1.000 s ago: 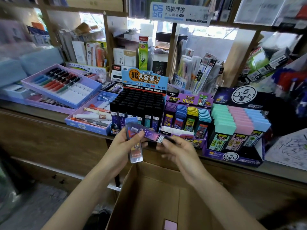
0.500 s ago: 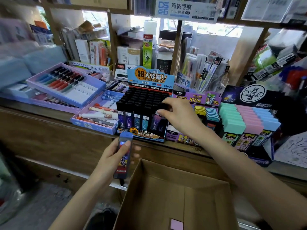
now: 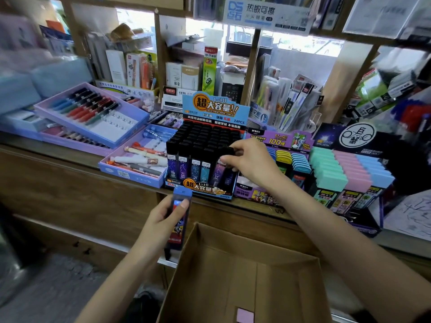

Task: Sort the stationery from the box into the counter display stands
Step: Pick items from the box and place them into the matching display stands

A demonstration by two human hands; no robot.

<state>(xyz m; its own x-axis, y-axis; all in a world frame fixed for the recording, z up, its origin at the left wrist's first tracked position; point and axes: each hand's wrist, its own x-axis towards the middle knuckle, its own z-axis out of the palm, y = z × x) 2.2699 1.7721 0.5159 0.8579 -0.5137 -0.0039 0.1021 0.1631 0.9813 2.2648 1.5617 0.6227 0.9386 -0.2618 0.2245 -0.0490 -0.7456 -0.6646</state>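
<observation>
Since a second ago, the black-capped case (image 3: 227,150) has been carried from above the cardboard box (image 3: 233,264) up to the black display stand (image 3: 205,141); over the last half second little else is altered.

Nearest, at 6 o'clock, the box is seen open, with one small pink item (image 3: 245,315) on its floor. Just left of the box rim, at 7 o'clock from mid-view, the blue-capped case (image 3: 178,227) is gripped by the left hand (image 3: 156,227), with the fingers curled round its body and the thumb laid on its face. Its long axis is run from 6 to 12 o'clock, slightly tilted, and the cap is pointed to 12, towards the desk (image 3: 58,155).

Farther off, on the desk, the black-capped case is pinched at its cap by the thumb and fingers of the right hand (image 3: 251,163). It is stood upright, cap up, in the front row at the stand's right end; whether it is fully seated cannot be told.

The purple stand (image 3: 283,157) of coloured caps is set just beside, at 1 to 2 o'clock from the left hand. The blue-capped case is judged to belong there. The right hand is the nearer one, and its forearm is judged to lie across the direct path.
</observation>
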